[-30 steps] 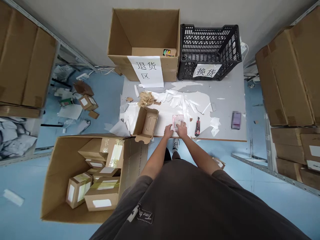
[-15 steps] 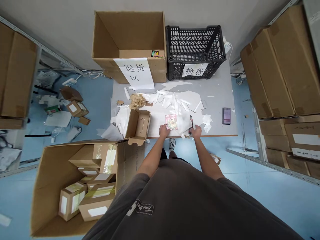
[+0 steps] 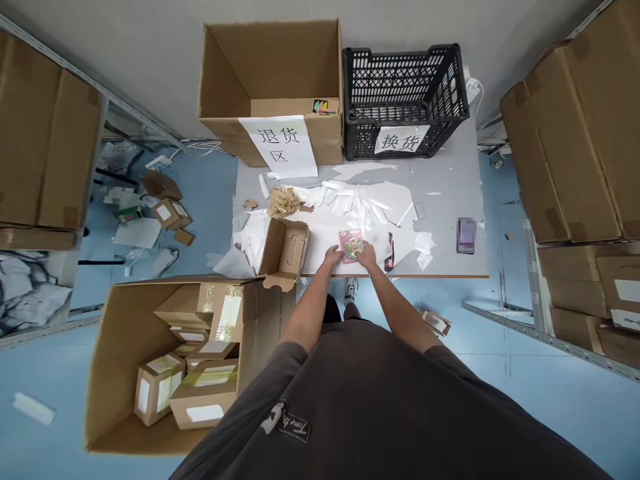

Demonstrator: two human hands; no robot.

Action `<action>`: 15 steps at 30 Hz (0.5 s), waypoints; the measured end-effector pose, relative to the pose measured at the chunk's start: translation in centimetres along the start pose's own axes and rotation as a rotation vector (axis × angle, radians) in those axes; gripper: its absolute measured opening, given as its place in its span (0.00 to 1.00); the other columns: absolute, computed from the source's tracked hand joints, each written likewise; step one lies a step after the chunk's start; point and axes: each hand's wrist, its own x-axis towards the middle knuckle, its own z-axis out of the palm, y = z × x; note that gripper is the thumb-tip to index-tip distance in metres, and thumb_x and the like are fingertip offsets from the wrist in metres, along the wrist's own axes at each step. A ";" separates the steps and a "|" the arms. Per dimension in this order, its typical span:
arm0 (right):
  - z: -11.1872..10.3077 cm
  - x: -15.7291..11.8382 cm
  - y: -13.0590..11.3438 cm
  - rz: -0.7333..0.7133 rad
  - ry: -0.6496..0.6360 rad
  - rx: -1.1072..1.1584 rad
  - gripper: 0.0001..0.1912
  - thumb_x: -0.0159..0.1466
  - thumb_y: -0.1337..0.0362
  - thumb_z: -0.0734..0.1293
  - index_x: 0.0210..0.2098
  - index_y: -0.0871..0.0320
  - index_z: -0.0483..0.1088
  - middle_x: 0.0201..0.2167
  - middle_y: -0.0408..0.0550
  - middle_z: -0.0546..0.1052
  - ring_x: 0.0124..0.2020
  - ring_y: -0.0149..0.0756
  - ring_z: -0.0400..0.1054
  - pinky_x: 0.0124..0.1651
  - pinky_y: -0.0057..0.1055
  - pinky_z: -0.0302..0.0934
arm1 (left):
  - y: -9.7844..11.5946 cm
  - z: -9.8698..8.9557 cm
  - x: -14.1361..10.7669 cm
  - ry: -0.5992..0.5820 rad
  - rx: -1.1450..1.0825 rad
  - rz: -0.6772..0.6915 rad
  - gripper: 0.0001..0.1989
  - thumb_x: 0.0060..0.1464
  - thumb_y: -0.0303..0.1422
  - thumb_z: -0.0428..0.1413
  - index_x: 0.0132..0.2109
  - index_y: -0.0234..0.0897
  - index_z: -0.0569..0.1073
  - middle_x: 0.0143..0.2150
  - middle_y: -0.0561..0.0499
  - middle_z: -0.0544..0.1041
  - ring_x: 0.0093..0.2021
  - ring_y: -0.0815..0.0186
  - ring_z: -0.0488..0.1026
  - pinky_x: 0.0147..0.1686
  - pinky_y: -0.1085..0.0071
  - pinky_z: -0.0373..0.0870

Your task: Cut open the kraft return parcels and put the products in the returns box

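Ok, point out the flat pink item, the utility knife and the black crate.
Flat pink item [image 3: 351,243]: head view, near the middle of its upper face.
Utility knife [image 3: 390,254]: head view, middle of its body.
Black crate [image 3: 360,140]: head view, left part of its front wall.

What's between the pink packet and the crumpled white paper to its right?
Head view: the right hand, at the edge of the pink packet, then the cutter, before the crumpled white paper.
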 end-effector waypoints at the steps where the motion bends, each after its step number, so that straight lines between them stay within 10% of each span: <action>1: 0.0 0.3 0.2 0.010 0.007 -0.004 0.40 0.59 0.62 0.72 0.70 0.63 0.69 0.67 0.64 0.74 0.69 0.58 0.68 0.73 0.45 0.61 | 0.1 0.5 0.2 -0.004 -0.025 -0.022 0.35 0.51 0.32 0.68 0.66 0.33 0.73 0.55 0.38 0.84 0.50 0.54 0.81 0.53 0.60 0.76; 7: -1.6 0.3 0.4 0.087 -0.010 0.234 0.35 0.58 0.58 0.71 0.65 0.56 0.72 0.54 0.53 0.82 0.53 0.46 0.78 0.56 0.36 0.72 | 2.1 1.7 -0.9 -0.041 -0.158 -0.034 0.36 0.47 0.27 0.68 0.64 0.39 0.71 0.47 0.48 0.84 0.44 0.61 0.81 0.46 0.65 0.79; 15: -10.1 -3.9 -4.9 -0.137 -0.298 0.774 0.32 0.49 0.56 0.77 0.52 0.50 0.72 0.41 0.42 0.81 0.41 0.38 0.78 0.42 0.32 0.73 | 9.9 -4.1 -6.1 -0.241 -0.362 0.122 0.38 0.45 0.32 0.72 0.63 0.46 0.72 0.49 0.48 0.84 0.48 0.60 0.83 0.49 0.63 0.79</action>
